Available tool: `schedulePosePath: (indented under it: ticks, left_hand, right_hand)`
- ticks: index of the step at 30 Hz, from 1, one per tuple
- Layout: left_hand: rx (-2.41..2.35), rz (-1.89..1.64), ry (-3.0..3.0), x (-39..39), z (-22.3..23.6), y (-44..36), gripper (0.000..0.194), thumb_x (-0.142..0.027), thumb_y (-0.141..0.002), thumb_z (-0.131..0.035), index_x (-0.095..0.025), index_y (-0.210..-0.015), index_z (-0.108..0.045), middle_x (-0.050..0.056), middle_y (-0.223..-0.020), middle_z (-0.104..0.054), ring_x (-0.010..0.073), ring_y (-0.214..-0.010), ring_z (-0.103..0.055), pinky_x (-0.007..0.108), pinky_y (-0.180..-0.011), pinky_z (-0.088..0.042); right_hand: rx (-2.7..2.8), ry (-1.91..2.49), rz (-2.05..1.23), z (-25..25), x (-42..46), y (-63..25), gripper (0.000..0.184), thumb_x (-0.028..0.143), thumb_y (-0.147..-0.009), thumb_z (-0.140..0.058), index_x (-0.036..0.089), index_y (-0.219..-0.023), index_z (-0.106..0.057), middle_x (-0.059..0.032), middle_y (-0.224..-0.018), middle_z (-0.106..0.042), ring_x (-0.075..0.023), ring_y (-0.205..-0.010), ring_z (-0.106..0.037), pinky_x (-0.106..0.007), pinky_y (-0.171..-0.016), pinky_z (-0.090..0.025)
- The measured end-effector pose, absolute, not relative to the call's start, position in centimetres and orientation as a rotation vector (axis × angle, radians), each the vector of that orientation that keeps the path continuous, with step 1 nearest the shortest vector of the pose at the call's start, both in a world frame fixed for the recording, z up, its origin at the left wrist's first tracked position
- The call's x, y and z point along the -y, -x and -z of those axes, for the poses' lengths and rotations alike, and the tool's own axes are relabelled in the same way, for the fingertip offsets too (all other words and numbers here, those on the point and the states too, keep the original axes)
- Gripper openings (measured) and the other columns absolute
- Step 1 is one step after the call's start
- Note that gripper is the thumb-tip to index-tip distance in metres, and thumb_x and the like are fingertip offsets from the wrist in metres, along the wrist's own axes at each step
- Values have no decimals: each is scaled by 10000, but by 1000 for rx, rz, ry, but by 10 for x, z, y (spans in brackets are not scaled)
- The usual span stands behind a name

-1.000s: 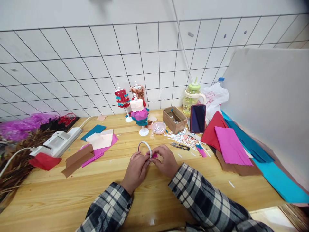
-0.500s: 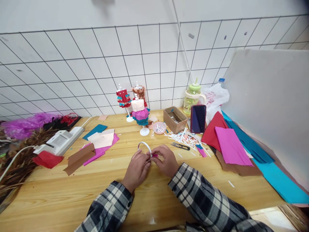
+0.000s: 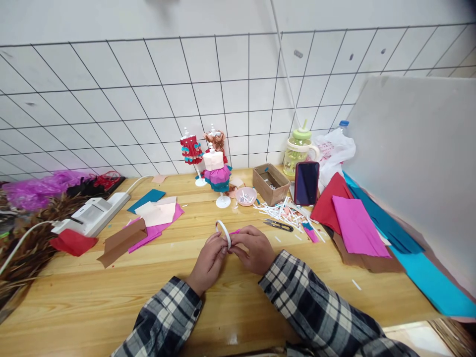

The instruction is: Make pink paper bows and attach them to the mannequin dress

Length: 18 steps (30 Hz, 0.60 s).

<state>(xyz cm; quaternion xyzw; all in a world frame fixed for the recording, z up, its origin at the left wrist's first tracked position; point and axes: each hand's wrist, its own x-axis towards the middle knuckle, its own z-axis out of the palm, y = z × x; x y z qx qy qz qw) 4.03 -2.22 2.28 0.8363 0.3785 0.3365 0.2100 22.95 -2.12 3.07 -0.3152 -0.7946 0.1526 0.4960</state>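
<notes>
A thin white ring, which looks like a narrow roll of tape (image 3: 224, 232), stands tilted between my hands above the table. My left hand (image 3: 208, 260) is closed with its fingers on the ring's lower left side. My right hand (image 3: 256, 250) is closed in a pinch at the ring's lower right edge. A small strip of magenta paper (image 3: 235, 231) sticks out by the right fingertips, mostly hidden by them. Beyond the right hand lies a pair of thread snips (image 3: 278, 225) beside a heap of white paper scraps (image 3: 288, 213).
Small dress stands (image 3: 217, 173) wearing paper dresses stand near the wall. A pink dish (image 3: 246, 197), cardboard box (image 3: 271, 183), phone (image 3: 306, 183) and green-lidded jug (image 3: 298, 153) are at back right. Coloured paper sheets (image 3: 359, 225) lie right; a power strip (image 3: 97, 213) lies left.
The white ring has turned to a steeper tilt and shifted slightly lower. The magenta strip now shows above the right fingertips rather than below them. The view has shifted a little.
</notes>
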Motion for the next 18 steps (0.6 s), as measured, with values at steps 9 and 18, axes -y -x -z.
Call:
schedulePosePath:
  ticks: [9, 18]
  left_hand:
    - [-885, -737, -2704, 25, -33, -41, 380, -176, -841, -438, -212, -1201, -555, 96, -1177, -651, 241, -1154, -557, 521, -1097, -315]
    - [-956, -928, -2760, 23, -24, -42, 399, -76, -870, -416, -209, -1216, -564, 87, -1156, -669, 205, -1118, -577, 422, -996, -447]
  right_hand:
    - [1781, 786, -477, -32, 28, -229, 447, 200, -785, -612, 231, -1215, -494, -63, -1036, -692, -226, -935, -615, -399, -855, -494]
    - [1729, 701, -411, -35, 32, -223, 271, 146, -783, -613, 244, -1035, -589, -34, -915, -711, -194, -836, -637, -352, -736, -527]
